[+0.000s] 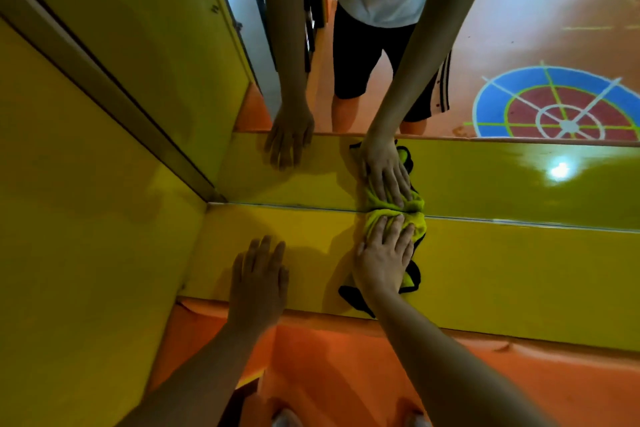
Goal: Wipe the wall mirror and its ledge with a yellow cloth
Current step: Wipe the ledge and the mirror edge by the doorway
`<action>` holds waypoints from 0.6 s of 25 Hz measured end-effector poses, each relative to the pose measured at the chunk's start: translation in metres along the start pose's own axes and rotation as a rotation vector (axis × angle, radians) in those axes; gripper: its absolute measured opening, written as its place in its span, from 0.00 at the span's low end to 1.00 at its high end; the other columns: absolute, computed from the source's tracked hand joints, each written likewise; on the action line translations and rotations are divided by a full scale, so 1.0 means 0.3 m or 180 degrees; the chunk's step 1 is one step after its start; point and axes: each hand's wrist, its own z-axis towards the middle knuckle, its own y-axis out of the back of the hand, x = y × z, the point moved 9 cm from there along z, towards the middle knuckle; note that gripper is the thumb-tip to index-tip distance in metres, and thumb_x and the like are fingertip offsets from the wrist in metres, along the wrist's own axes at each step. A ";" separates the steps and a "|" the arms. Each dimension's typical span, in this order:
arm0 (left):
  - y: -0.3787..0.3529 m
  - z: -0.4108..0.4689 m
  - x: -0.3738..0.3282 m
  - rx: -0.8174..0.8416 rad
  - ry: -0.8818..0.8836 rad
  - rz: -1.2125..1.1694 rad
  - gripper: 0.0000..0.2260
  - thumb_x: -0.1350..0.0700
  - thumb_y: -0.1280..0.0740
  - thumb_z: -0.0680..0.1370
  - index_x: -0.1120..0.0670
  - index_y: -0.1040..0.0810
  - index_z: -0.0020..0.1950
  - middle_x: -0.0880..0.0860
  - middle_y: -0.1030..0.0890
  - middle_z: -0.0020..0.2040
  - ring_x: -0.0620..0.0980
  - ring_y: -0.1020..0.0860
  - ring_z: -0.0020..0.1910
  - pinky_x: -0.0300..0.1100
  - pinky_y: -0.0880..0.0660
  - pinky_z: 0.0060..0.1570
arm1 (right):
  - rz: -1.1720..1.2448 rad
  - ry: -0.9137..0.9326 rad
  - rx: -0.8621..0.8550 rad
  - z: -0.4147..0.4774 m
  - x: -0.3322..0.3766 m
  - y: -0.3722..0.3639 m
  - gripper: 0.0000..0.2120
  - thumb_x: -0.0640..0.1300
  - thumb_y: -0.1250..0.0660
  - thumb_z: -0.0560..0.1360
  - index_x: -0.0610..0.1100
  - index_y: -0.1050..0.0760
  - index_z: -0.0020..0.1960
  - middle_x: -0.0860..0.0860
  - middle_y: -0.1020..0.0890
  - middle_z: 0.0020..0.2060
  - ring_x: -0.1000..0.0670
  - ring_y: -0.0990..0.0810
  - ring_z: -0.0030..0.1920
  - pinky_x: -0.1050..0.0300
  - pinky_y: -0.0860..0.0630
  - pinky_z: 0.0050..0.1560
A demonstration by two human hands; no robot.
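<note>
The yellow ledge (pixel 502 274) runs across the view below the wall mirror (pixel 519 28), which meets it along a thin line. A yellow cloth with black trim (pixel 417 224) lies bunched on the ledge against the mirror's bottom edge. My right hand (pixel 386 253) presses flat on the cloth with straight fingers pointing at the mirror. My left hand (pixel 258 279) rests flat on the bare ledge to the left, holding nothing. Both hands, the cloth and the ledge are reflected in the mirror.
A yellow side wall (pixel 69 218) with a grey metal strip (pixel 104 80) closes the ledge at the left corner. Below the ledge lies orange padding (pixel 346 367). The mirror reflects an orange floor with a blue and red target.
</note>
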 end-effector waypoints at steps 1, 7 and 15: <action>0.003 -0.009 0.073 -0.0061 0.0105 -0.0047 0.24 0.47 0.48 0.83 0.54 0.25 0.74 0.59 0.27 0.75 0.62 0.30 0.75 0.64 0.29 0.68 | 0.0046 0.0017 0.0018 -0.015 0.071 -0.037 0.35 0.52 0.45 0.84 0.44 0.58 0.84 0.41 0.63 0.82 0.36 0.66 0.81 0.41 0.62 0.80; 0.064 -0.072 0.405 -0.0486 0.0884 -0.0709 0.24 0.50 0.46 0.83 0.60 0.24 0.72 0.61 0.23 0.71 0.62 0.24 0.70 0.59 0.28 0.68 | 0.0186 0.0692 0.0219 -0.136 0.554 -0.274 0.34 0.51 0.46 0.84 0.43 0.58 0.84 0.41 0.62 0.82 0.36 0.67 0.81 0.41 0.65 0.80; 0.121 -0.154 0.513 -0.1028 0.1036 -0.1634 0.32 0.41 0.55 0.87 0.63 0.28 0.74 0.62 0.25 0.73 0.56 0.30 0.72 0.50 0.31 0.70 | -0.0297 0.2009 0.0571 -0.226 0.900 -0.454 0.33 0.50 0.46 0.81 0.42 0.48 0.83 0.39 0.52 0.83 0.32 0.54 0.81 0.39 0.54 0.80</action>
